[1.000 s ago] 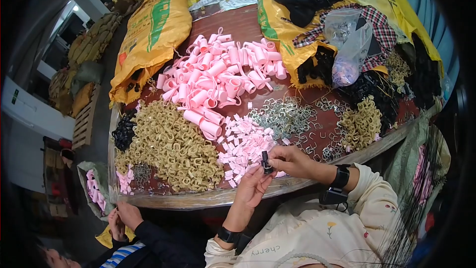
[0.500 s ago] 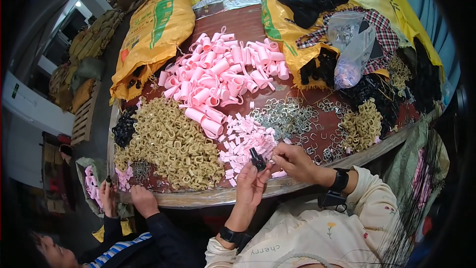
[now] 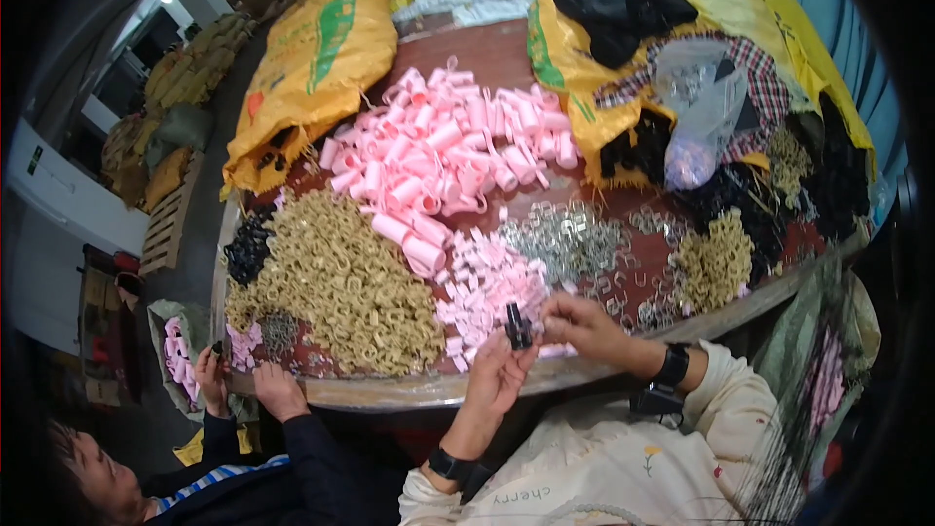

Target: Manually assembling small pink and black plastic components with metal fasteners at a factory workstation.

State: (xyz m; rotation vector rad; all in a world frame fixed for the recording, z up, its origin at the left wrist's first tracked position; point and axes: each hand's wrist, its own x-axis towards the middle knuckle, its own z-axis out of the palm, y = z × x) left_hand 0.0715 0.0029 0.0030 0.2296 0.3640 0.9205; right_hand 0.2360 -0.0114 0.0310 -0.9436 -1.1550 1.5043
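My left hand [image 3: 495, 377] holds a small black plastic fitting [image 3: 518, 329] upright between thumb and fingers, above the near edge of the table. Close against the fitting's right side, my right hand [image 3: 584, 328] is closed in a pinch; whatever lies in its fingertips is too small to make out. Just beyond both hands spreads a heap of small pink plastic pieces [image 3: 492, 278]. Bent silvery metal clips [image 3: 570, 244] lie behind and to the right of them. To the left sits a large pile of tan plastic buckles [image 3: 341, 282].
Pink tubular pieces [image 3: 443, 151] are heaped mid-table between two yellow woven sacks [image 3: 321, 49]. At right lie more tan buckles [image 3: 714, 258], a clear plastic bag [image 3: 703, 127] and a black cap [image 3: 618, 5]. A co-worker's hands [image 3: 280, 392] are at the table's left corner.
The black fitting has tipped more upright in my left hand. My right hand's fingertips have come up against its side. The whole view has shifted slightly.
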